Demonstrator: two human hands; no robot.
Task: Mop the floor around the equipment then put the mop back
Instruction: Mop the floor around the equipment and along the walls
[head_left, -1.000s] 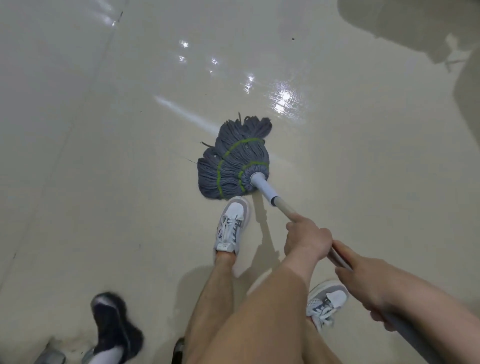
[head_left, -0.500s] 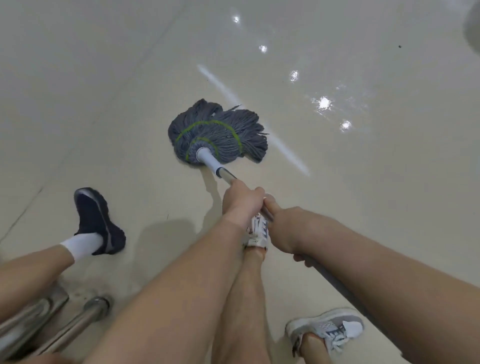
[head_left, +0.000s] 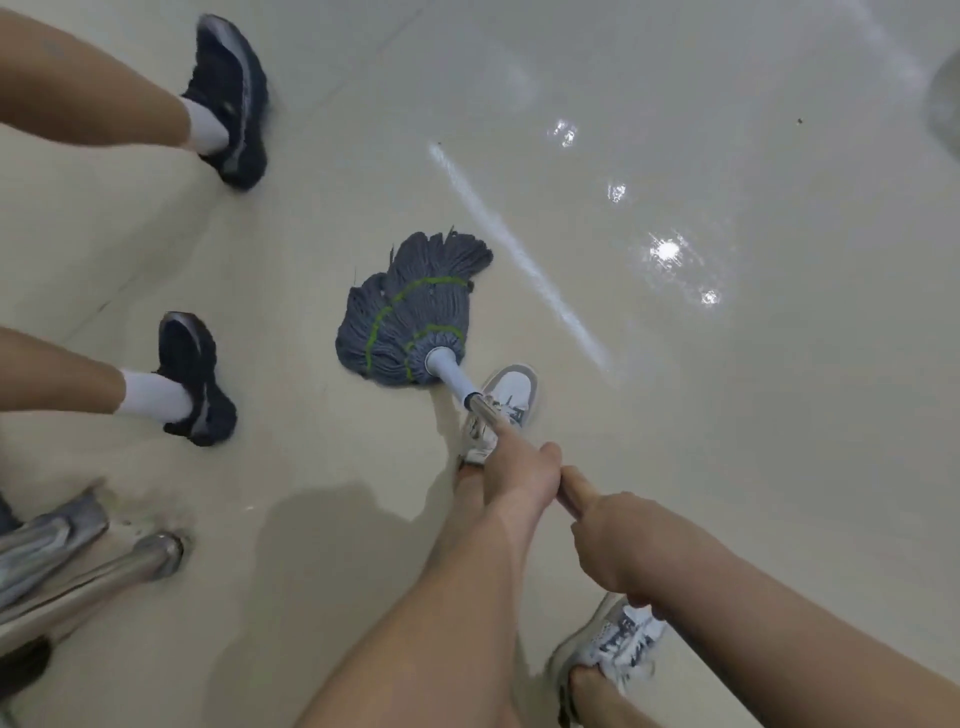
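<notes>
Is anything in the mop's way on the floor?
Ahead and to the right of the mop head, nothing visible. On its left stand another person's two dark shoes, apart from it, with metal legs nearer the camera.

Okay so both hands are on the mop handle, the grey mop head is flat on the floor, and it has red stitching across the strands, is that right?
Not quite: the stitching is green, not red. The head view shows two green bands across the grey mop head. The rest holds: the left hand and right hand both grip the mop handle, and the mop head lies flat on the floor.
</notes>
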